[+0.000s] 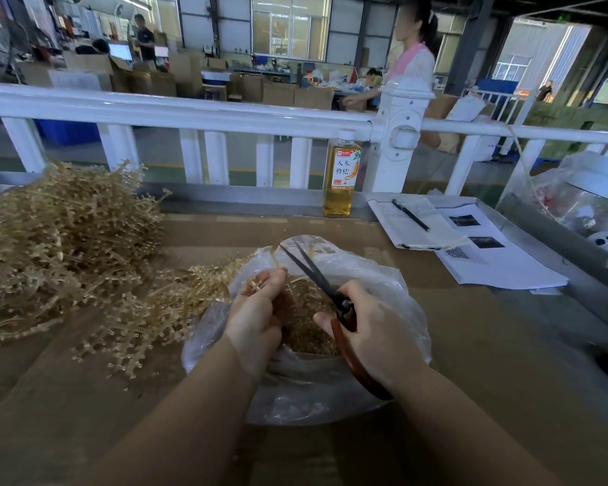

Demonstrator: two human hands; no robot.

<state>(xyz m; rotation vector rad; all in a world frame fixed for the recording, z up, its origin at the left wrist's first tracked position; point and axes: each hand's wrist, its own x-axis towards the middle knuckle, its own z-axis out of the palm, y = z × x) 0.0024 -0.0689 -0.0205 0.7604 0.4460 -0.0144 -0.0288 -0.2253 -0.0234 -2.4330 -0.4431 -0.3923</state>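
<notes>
Both forearms reach forward over the desk [471,345], above the plastic bag [397,285]. The left hand [257,310] pinches a tan twig [274,257] between curled fingers. The right hand [372,327] grips the red-handled scissors [316,278], blades parted, just beside the twig

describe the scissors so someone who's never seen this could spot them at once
On the brown table, find the clear plastic bag nearest the camera. Over it the right hand grips the scissors: reddish-brown handles, long dark blades open toward the pale sprig that the left hand pinches.
</notes>
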